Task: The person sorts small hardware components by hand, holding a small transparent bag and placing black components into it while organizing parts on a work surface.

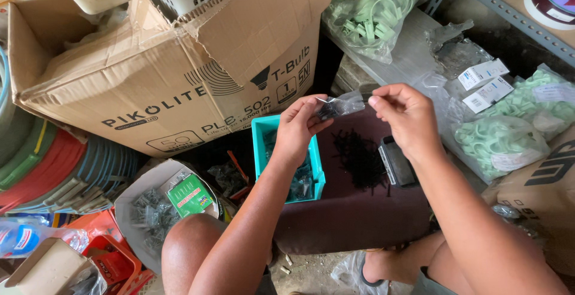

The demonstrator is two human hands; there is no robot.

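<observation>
Both hands up over dark maroon stool [353,217]. Left hand [299,128] pinches one end of small clear plastic bag [341,104], right hand [404,118] pinches other end, bag stretched between fingertips. Below: pile of small black nails [359,158], teal tray [263,133] just beside. Further back, big cardboard box [173,85], bags of pale green clips [374,7].

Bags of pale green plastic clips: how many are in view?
3. One bag lies at top centre, one right of the person's right hand, one at the far right edge. More may be hidden.
</observation>
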